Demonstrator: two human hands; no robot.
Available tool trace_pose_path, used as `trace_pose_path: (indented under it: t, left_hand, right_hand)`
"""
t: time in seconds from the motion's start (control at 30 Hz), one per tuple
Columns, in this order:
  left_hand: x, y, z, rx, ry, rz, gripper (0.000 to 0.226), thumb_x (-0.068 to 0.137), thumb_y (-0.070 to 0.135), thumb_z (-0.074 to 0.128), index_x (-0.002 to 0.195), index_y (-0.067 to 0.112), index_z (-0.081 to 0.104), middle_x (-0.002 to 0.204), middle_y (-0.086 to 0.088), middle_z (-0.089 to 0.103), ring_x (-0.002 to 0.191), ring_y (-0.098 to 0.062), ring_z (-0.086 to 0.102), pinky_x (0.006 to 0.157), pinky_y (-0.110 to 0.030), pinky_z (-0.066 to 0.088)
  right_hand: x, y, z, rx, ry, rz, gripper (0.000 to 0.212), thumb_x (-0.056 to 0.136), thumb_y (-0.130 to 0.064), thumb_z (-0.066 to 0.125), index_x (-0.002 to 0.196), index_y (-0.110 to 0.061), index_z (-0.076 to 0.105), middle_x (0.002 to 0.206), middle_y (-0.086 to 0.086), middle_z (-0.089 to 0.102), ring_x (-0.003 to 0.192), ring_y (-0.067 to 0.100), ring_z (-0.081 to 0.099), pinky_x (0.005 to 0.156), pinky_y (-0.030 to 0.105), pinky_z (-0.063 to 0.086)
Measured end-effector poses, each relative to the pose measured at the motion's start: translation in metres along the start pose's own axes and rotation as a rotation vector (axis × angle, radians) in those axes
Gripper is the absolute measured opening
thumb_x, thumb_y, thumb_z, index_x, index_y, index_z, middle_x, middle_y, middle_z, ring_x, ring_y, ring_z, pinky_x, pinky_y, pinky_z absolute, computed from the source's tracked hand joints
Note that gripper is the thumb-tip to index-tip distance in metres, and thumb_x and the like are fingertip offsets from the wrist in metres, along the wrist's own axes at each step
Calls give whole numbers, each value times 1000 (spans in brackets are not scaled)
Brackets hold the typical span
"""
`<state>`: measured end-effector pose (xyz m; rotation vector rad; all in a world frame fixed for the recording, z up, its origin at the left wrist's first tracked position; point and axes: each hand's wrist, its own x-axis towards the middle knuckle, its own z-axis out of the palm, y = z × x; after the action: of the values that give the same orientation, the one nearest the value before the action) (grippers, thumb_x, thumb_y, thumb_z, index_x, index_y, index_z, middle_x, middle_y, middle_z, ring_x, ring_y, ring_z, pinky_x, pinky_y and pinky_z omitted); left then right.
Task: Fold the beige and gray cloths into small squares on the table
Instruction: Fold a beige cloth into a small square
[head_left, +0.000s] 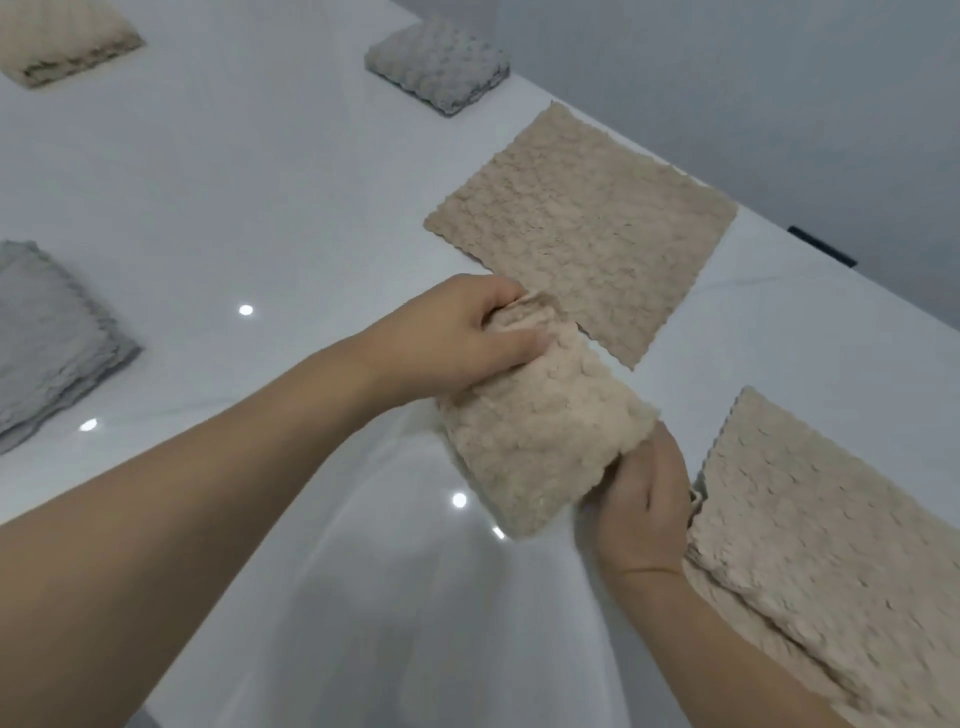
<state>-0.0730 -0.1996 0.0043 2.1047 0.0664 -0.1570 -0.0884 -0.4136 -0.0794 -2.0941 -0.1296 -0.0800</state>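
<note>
**Folding a beige cloth, midway through the fold**

Holding a half-folded beige cloth between them, the person's two hands work near the middle of the white table. The left hand grips the far end of this cloth, fingers curled over a bunched edge and thumb laid along its upper face. The right hand holds the near right corner, its fingers tucked beneath the fabric so that their exact closure cannot be told, though they plainly carry the cloth. The cloth already looks doubled into a long rectangle and sits slightly lifted off the table.

Just beyond it, on the far right, lies an open beige cloth, flat and unfolded. Another flat beige cloth lies on the near right, partly under the right forearm. A folded gray square and a folded beige square rest at the far side; a gray pile sits at the left edge.

By the look of things, the step in hand is the second fold of this cloth. The next move likely calls for bringing one short end over to meet the other, aligning the scalloped edges, then pressing the square flat on the table. Two beige cloths remain to be folded.
</note>
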Motion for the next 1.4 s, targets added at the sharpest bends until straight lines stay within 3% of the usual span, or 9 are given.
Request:
trace_pose_path:
  t: [0.17,0.3,0.53,0.77,0.87,1.0,1.1,1.3,1.4]
  left_hand:
    - [31,-19,26,99,-73,-53,26,88,47,67,108,32,58,101,17,63,94,-3,61,82,-26,49]
    - [36,-27,35,84,22,-91,26,87,50,67,94,25,68,82,9,68,76,-8,63,73,-33,52]
    - [45,-21,33,406,67,-134,48,98,56,40,87,15,61,72,-1,63,68,-18,59,64,-37,47]
    - [38,-19,16,271,-33,-270,34,90,59,55,89,25,60,71,9,62,61,-8,56,58,-31,43]
    - [14,-29,13,79,-47,-288,20,86,51,62,97,35,61,69,14,58,62,-3,50,65,-29,42]
    - [-18,-48,31,39,197,-141,22,85,47,57,101,35,66,70,11,55,81,10,49,86,-32,34]
    - [-19,-50,43,161,339,-49,25,88,42,57,106,28,68,73,15,52,93,27,35,96,-32,26]
    - [-14,-59,44,245,366,11,26,89,49,54,105,33,68,74,15,50,90,12,42,89,-25,23]
    - [-15,-62,45,261,358,-44,26,88,55,52,106,42,65,79,12,51,94,-13,42,89,-24,24]
  right_hand:
    - [6,-10,-1,65,76,-45,39,99,-53,20,94,-46,58,92,-21,62,92,5,58,81,35,46]
    - [14,-5,2,-114,67,24,37,89,-53,41,99,-24,61,95,-14,60,90,12,57,80,43,49]
    - [14,0,4,-177,161,33,38,85,-26,32,98,-6,62,115,-3,57,110,17,52,98,50,41]
    - [15,1,8,-354,230,109,42,82,-26,30,91,-6,66,118,0,58,113,19,50,96,19,16]
    - [16,2,10,-385,241,106,39,82,-24,32,91,-6,66,118,1,57,111,20,49,96,20,16]
    - [15,3,10,-398,240,116,35,82,-19,37,97,-7,66,119,0,57,112,20,48,96,19,15]
    - [16,2,8,-390,202,144,34,81,-21,38,98,-10,67,120,-5,55,113,17,46,98,20,16]
    - [47,-36,-6,-277,-27,363,47,87,-53,38,55,-21,49,89,-8,50,101,23,44,99,43,32]
    - [88,-51,-2,-615,-334,137,54,86,-66,35,57,-21,43,81,2,52,83,27,51,85,44,40]
